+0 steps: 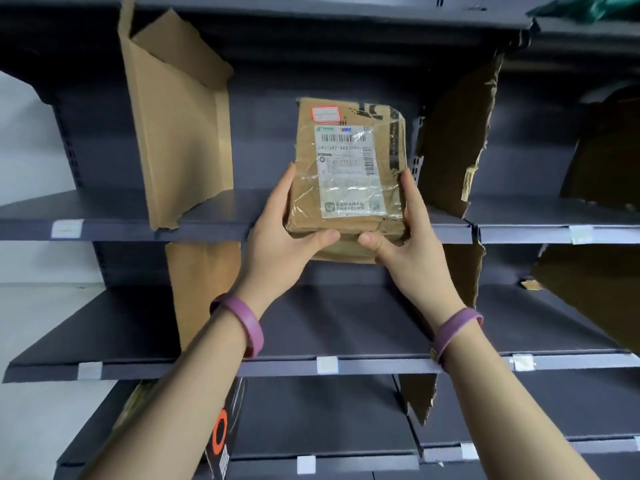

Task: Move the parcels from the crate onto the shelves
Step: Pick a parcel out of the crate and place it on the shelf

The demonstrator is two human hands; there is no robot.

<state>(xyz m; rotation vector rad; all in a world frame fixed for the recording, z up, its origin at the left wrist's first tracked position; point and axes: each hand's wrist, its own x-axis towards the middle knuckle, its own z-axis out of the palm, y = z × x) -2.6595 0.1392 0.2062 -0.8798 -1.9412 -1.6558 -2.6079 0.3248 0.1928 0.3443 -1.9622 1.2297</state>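
Brown parcel [348,174], white shipping label facing camera, upright at front edge of dark shelf [207,230], between left cardboard divider [180,133] and right cardboard divider [453,143]. Left hand [287,233] grips lower left side, thumb across front. Right hand [405,237] grips lower right side likewise. Parcel-to-shelf contact: cannot tell.

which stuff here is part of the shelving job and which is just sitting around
Job: labelled cardboard parcel; left hand and right hand gripping it; grey shelf.
Lying about: upright cardboard divider; torn cardboard divider; black box with orange ring.
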